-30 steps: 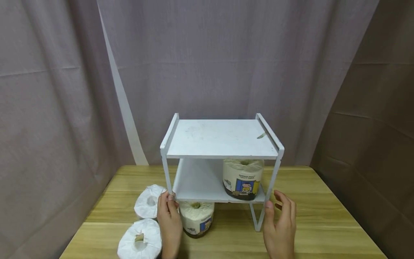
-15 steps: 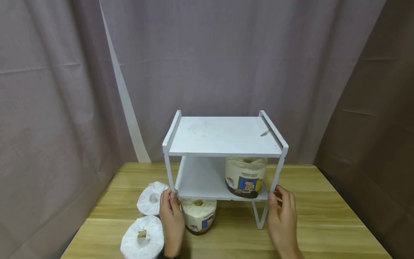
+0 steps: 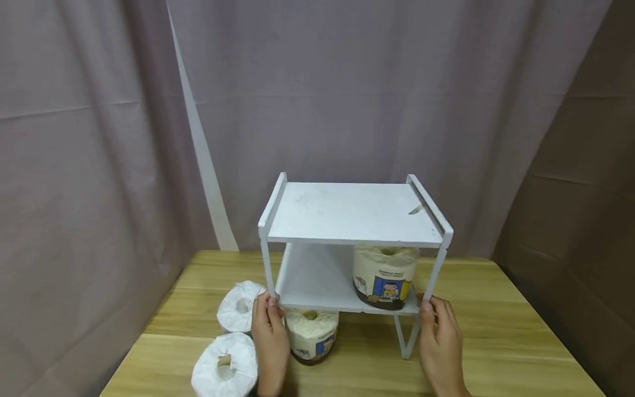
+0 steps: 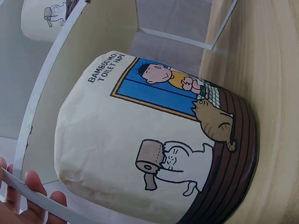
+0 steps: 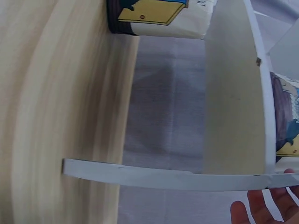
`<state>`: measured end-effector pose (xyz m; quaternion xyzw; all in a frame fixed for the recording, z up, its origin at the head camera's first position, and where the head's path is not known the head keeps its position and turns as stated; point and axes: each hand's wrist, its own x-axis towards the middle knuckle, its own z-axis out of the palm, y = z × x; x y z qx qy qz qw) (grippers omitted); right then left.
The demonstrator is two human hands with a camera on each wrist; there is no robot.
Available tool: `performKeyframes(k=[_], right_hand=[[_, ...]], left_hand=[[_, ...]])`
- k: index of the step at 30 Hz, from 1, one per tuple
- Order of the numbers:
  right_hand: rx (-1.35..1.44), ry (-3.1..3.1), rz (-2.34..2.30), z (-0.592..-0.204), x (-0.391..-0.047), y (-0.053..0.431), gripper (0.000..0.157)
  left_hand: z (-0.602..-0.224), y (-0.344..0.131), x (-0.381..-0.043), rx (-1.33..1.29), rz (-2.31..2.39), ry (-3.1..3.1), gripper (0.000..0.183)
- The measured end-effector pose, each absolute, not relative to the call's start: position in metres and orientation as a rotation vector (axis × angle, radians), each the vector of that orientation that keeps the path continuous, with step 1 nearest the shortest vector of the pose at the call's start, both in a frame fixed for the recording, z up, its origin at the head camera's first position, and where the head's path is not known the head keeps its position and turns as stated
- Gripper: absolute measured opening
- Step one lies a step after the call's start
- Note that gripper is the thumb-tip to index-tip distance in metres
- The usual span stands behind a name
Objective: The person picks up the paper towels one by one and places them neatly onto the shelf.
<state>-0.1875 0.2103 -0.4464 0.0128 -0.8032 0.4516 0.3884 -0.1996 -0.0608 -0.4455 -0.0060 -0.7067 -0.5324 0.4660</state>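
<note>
A white two-tier shelf rack [image 3: 317, 212] stands on the wooden table. My left hand [image 3: 270, 336] grips its front left leg just below the lower tier, the leg lying across the fingers [image 4: 35, 196] in the left wrist view. My right hand [image 3: 441, 342] holds the front right leg at about the same height, thumb in front, fingertips [image 5: 257, 205] beyond it. A printed, wrapped toilet paper roll [image 3: 384, 281] sits upright on the lower tier's right side. Beneath that tier, at the left, another printed toilet paper roll [image 4: 126, 135] stands on the table, close to my left hand.
Left of my left hand, two white-wrapped toilet rolls stand on the table, one farther back [image 3: 240, 309] and one nearer [image 3: 225, 366]. Grey curtains [image 3: 347, 99] hang behind the wooden table [image 3: 496, 342] and at its sides.
My right hand has come from beside the front right leg to hold it. My left hand keeps its place at the left leg. The whole view has shifted slightly.
</note>
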Motion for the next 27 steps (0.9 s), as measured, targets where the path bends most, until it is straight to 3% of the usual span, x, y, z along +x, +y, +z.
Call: performKeyframes(k=[9,27], right_hand=[[0.073,-1.942,1.157,-0.464,-0.193,0.217,0.016],[0.188,-1.696,1.672,-0.482,-0.207,0.219,0.019]], left_hand=[[-0.446,-0.06,-0.198,-0.018,-1.312,-1.751,0.015],[-0.443,-0.056,-0.197,0.019,-1.332,-1.745,0.015]])
